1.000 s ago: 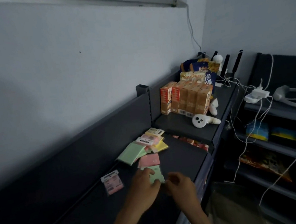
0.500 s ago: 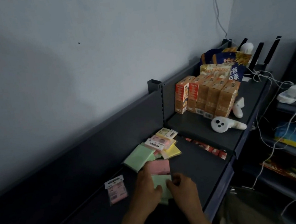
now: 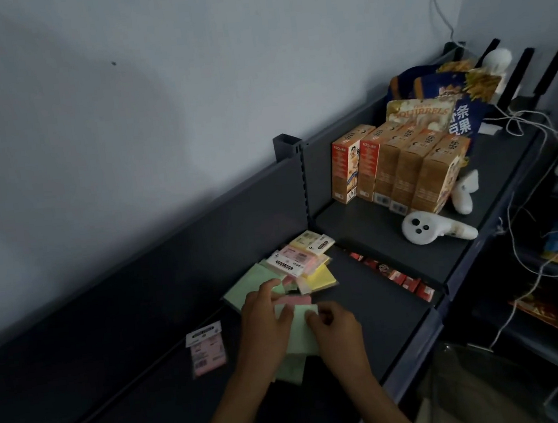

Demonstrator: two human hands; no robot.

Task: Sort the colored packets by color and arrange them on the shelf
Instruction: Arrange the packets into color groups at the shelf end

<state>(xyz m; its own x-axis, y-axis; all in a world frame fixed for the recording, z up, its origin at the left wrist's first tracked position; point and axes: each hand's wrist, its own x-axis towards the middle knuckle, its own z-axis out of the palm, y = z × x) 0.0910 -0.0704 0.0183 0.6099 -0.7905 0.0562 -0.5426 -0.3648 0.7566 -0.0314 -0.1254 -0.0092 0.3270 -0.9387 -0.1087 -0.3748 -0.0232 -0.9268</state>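
Green packets (image 3: 301,334) are held above the dark shelf (image 3: 377,307) at the lower centre, pinched along their left edge by the left hand (image 3: 265,326) and at their top right corner by the right hand (image 3: 334,326), each grip closed on the stack. A further green packet (image 3: 292,368) is seen beneath them at 6 o'clock, lying on the shelf. A pink packet (image 3: 206,350) with a white header card is laid flat at 9 o'clock from the hands, well apart from them. At 12 o'clock a loose pile is spread: a large green packet (image 3: 247,287), a yellow packet (image 3: 319,277) and labelled pink packets (image 3: 293,258) overlapping. Farther off, on the raised shelf at 1 o'clock, a white controller (image 3: 427,230) is laid before a row of orange cartons (image 3: 400,167), with snack bags (image 3: 445,104) behind them.
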